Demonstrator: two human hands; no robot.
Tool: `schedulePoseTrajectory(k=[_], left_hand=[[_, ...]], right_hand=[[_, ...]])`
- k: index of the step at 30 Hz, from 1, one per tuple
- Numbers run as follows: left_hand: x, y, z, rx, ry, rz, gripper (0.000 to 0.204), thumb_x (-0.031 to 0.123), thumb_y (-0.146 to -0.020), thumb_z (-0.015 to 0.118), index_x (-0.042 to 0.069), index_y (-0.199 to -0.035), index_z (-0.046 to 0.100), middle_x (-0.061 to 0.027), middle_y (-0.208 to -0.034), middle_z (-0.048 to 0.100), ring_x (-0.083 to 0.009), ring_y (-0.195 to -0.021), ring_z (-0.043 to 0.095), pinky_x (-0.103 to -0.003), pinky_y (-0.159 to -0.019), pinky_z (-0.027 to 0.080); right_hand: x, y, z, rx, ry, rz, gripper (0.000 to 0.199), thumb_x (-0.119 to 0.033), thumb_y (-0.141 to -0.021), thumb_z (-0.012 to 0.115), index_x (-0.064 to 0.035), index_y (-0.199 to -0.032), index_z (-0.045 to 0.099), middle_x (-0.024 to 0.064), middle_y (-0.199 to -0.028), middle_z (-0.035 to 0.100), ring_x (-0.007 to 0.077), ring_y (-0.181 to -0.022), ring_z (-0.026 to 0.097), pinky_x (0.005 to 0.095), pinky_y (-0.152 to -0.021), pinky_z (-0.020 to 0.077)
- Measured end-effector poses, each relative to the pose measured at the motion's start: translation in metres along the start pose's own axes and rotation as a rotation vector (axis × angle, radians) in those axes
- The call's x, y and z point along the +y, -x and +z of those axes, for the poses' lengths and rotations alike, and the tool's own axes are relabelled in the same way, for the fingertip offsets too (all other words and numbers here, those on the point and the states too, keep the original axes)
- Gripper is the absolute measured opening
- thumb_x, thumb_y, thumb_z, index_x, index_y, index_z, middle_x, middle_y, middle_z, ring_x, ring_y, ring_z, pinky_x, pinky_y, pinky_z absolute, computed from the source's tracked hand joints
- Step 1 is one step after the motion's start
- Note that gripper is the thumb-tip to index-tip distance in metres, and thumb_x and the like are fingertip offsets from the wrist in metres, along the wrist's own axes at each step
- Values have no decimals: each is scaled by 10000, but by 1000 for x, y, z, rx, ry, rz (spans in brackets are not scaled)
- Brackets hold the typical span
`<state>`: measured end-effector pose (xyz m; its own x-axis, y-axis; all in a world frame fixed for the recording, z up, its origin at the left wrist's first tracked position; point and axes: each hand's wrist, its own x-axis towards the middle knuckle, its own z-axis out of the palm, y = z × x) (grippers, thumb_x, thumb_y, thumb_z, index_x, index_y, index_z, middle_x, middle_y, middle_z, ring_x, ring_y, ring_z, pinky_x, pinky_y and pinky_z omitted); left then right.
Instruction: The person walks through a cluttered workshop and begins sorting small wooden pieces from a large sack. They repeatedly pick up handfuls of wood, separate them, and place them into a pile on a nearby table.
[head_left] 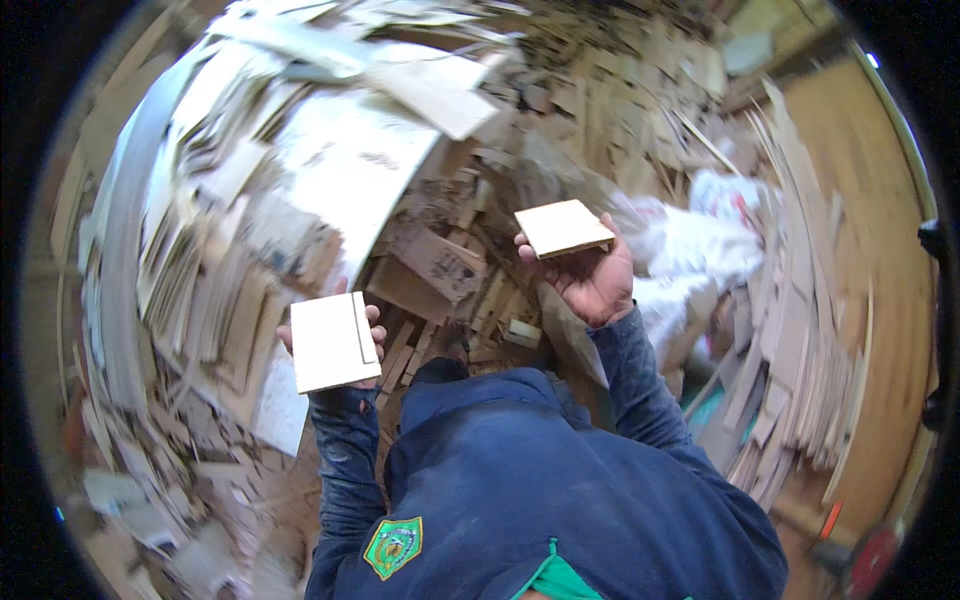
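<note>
My left hand [374,326] holds a pale rectangular wooden piece [328,345] from beneath, its fingers curled round the edges. A thin dark line runs along that piece's right side, as if a narrow strip lies there; I cannot tell whether it is separate. Farther right and higher up, my right hand [602,284] is palm up. On it rests a squarish pale wooden piece [562,227], gripped at its sides by the fingers and thumb. Its near edge looks thick, and whether it is one piece or a few stacked is unclear. The two pieces are well apart.
Left of me, a white board [350,165] lies beside stacked wooden slats [238,325]. A cardboard box [435,265] sits between my hands, farther off. White plastic sacks [710,240] and long wooden strips [795,385] stand at the right. Scrap wood [620,90] covers the far floor.
</note>
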<state>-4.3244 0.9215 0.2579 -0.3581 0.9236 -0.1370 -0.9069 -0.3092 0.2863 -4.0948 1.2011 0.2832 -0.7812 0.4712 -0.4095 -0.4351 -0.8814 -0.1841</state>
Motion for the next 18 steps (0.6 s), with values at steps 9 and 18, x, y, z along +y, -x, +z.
schedulePoseTrajectory(k=[9, 18], left_hand=[[56, 103, -13, 97, 88, 528, 1069, 796, -713, 578, 101, -1475, 298, -251, -1177, 551, -378, -956, 589, -469, -728, 553], [56, 96, -46, 28, 98, 382, 999, 720, -720, 654, 116, -1444, 325, -178, -1200, 500, -346, -962, 539, -501, -762, 482]], right_hand=[[171, -117, 108, -366, 1391, -218, 600, -356, -901, 674, -101, -1400, 459, 125, -1122, 606, 163, -1002, 580, 322, -839, 510], [259, -163, 117, -423, 2229, -865, 775, -572, -764, 675, -108, -1352, 479, 292, -1275, 440, 429, -1179, 441, 542, -999, 353]])
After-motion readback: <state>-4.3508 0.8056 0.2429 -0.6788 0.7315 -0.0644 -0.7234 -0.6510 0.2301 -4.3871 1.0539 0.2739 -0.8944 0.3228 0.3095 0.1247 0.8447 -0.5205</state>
